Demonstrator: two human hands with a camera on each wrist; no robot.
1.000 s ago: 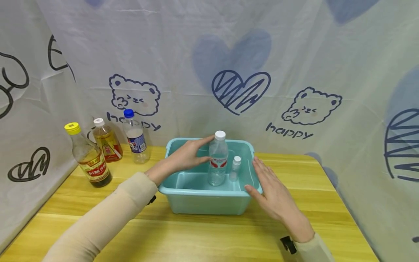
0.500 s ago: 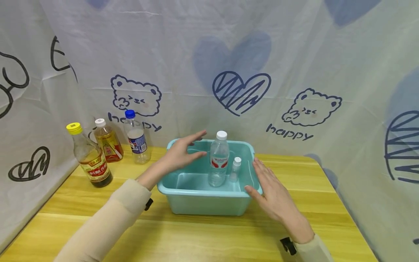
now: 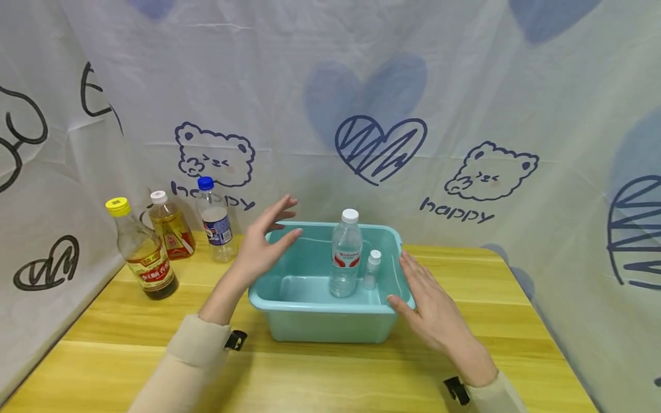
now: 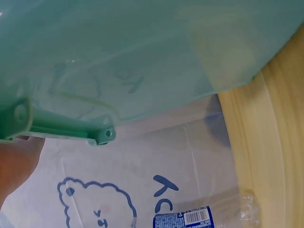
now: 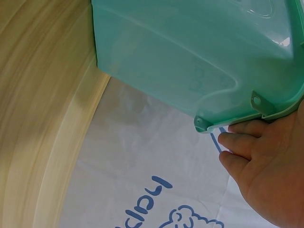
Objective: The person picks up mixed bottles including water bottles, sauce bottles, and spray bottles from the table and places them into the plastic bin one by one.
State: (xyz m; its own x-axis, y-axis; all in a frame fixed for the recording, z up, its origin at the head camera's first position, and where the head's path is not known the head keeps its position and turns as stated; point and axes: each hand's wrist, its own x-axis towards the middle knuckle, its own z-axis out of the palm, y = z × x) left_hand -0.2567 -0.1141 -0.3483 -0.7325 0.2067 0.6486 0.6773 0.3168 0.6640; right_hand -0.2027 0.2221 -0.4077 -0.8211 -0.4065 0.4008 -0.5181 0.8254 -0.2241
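A teal plastic basin (image 3: 330,327) stands on the wooden table, with a clear water bottle (image 3: 345,281) upright inside it. Right of that bottle, a small clear bottle with a white cap (image 3: 372,271) also stands in the basin. My left hand (image 3: 260,246) is raised over the basin's left rim, fingers spread and holding nothing. My right hand (image 3: 434,307) rests against the basin's right rim with its fingers straight; in the right wrist view its fingertips (image 5: 240,137) lie at the rim beside a small lug.
On the left of the table (image 3: 289,378) stand a yellow-capped sauce bottle (image 3: 150,267), a white-capped bottle of amber liquid (image 3: 172,232) and a blue-capped clear bottle (image 3: 219,229). A printed cloth (image 3: 465,103) hangs behind the table.
My left hand has let go of the water bottle and moved left, away from it, to the basin's left rim. My right hand has stayed at the right rim.
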